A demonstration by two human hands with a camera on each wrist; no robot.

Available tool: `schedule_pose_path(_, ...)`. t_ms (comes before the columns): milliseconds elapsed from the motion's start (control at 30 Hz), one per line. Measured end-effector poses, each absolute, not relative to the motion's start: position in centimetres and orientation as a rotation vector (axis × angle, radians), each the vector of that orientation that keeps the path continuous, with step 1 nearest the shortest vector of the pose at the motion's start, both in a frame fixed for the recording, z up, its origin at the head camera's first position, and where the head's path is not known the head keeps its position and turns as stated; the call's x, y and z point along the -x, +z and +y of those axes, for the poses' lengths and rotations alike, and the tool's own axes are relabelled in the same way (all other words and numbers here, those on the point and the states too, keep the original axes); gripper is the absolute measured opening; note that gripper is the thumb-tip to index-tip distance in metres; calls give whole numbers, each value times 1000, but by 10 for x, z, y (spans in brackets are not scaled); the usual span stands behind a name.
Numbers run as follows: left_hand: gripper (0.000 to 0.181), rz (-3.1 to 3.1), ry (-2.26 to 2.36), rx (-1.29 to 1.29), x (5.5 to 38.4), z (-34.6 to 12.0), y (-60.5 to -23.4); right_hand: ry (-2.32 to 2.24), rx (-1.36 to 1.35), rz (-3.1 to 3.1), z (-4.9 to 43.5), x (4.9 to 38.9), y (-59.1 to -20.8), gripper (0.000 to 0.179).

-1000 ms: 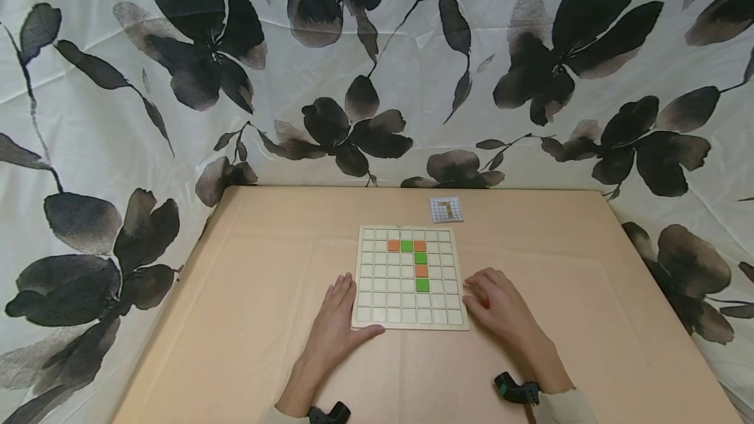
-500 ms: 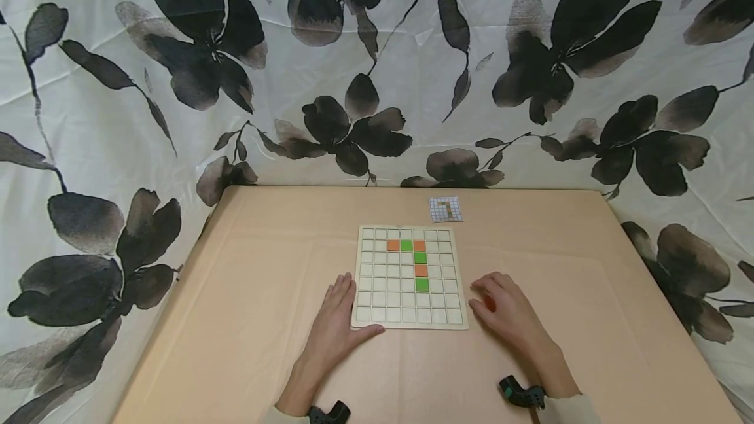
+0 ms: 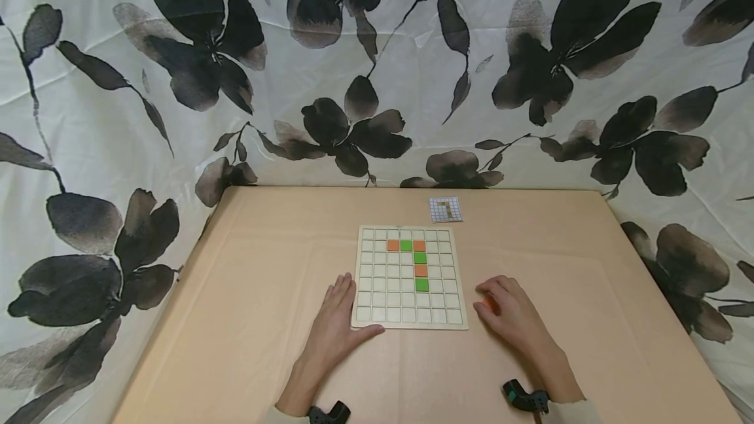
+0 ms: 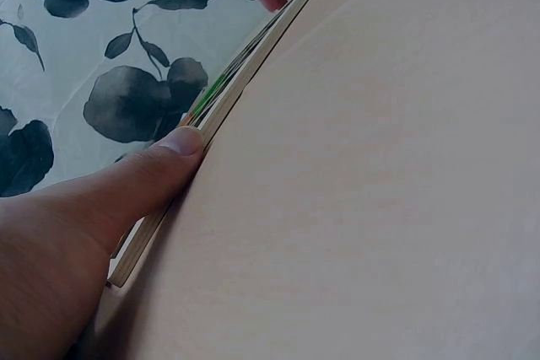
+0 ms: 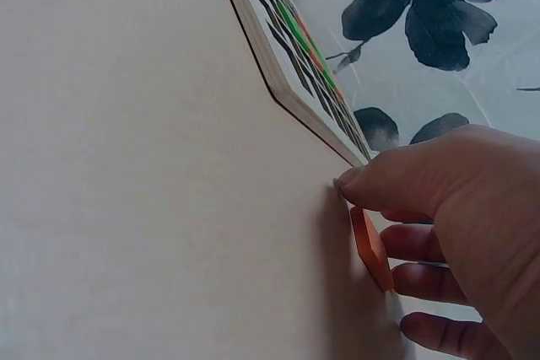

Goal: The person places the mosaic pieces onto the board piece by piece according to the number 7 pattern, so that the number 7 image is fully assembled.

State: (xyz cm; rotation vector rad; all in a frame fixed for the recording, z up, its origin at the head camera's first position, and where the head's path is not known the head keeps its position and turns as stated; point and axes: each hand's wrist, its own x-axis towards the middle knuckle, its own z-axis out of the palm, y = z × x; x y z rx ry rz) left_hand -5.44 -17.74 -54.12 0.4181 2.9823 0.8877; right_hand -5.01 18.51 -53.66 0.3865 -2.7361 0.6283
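Observation:
A square wooden grid board (image 3: pixel 385 300) lies on the table, with several orange and green tiles (image 3: pixel 421 258) in its cells, forming a row and a column down from its right end. My left hand (image 3: pixel 331 319) rests at the board's left edge with straight fingers; its thumb (image 4: pixel 181 141) touches the near edge in the left wrist view. Just right of the board, my right hand (image 3: pixel 511 313) holds an orange tile (image 5: pixel 369 250) inside its curled fingers. That tile tilts beneath the thumb, beside the fingers, in the right wrist view.
A small card (image 3: pixel 446 209) printed with a grid and a coloured pattern lies behind the board. The light wooden table (image 3: pixel 265 241) ends at the back against a white cloth (image 3: pixel 459 136) with dark flowers. Both wrists wear black devices (image 3: pixel 524 398).
My right hand has drawn slightly right and toward me, away from the board's edge. The orange tile inside it has come into sight. My left hand and the board have stayed put.

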Motion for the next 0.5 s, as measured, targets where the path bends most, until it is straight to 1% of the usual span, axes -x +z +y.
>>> schedule_pose_path(500, 112, 2986, 882, -426, 53, -177, -540, 608, -375, -2726, 192, 43, -534, 25)
